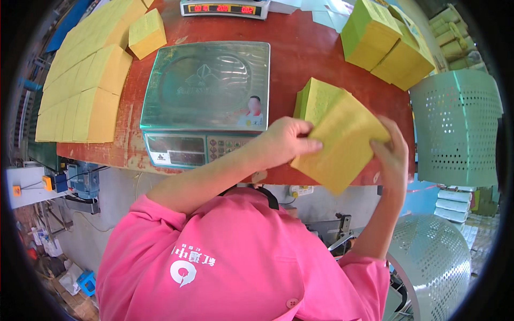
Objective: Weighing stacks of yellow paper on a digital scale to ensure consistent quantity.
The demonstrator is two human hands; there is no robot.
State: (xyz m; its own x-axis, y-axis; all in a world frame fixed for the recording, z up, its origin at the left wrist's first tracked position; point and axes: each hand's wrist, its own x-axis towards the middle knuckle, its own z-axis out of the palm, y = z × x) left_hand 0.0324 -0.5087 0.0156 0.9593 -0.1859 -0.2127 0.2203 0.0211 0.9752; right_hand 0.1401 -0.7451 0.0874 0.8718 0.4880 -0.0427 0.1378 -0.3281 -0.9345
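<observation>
My left hand (282,143) pinches the left edge of a squarish wad of yellow paper (342,147), thumb on top. The right hand (393,155) grips its right edge, fingers curled round the side. The wad is tilted with one corner toward me, over the near right part of the red table (214,29). How many sheets it has cannot be seen. Just behind it a stack of yellow paper (317,99) stands on the table, partly covered by the held wad. Left of my hands is a weighing scale (206,85) with a flat metal plate and a keypad.
Many yellow paper stacks (80,91) fill the table's left side, with a single block (147,35) beside them. Two larger yellow stacks (385,48) stand at the back right. The scale's lit display (224,8) is at the far edge. A perforated metal chair (458,128) is at the right.
</observation>
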